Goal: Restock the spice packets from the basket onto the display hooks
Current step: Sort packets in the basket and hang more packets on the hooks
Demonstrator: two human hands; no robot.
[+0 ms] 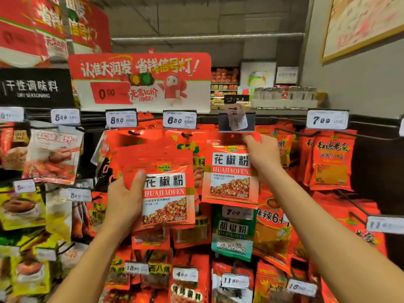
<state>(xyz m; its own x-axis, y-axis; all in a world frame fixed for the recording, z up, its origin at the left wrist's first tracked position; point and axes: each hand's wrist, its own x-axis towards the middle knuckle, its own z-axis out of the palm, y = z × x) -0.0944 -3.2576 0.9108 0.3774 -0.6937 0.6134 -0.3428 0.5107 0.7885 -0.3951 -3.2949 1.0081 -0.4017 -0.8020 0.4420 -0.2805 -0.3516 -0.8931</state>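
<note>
hands (122,197) (263,156) gripping red packets (168,193) (229,173) at display

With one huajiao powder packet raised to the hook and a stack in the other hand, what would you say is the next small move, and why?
Probably push the packet back along its hook. The right hand pinches its top edge just below the price tag holder, so it looks about on the hook, though the hole is hidden. The left hand holds a stack of packets waiting.

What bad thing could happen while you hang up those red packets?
The right hand pinches one packet by its top corner under the loose price tag; it might miss the hook or knock that tag off. The left hand grips a stack of packets that could slide out.
</note>
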